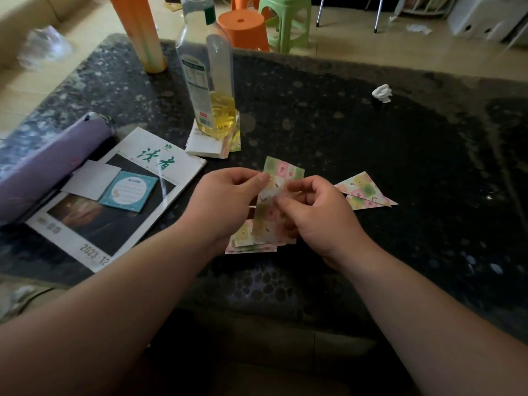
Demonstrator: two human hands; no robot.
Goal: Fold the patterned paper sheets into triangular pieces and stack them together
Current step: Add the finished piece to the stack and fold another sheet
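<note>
Near the counter's [371, 138] front edge, above the loose pile [251, 241], my left hand [225, 201] and right hand [317, 218] both pinch one patterned sheet [281, 174], long axis running away from me. The folded triangles [365, 192] lie just right of my right hand.

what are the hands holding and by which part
One patterned paper sheet: the left hand pinches its left edge near the top, the right hand pinches its middle from the right.
</note>
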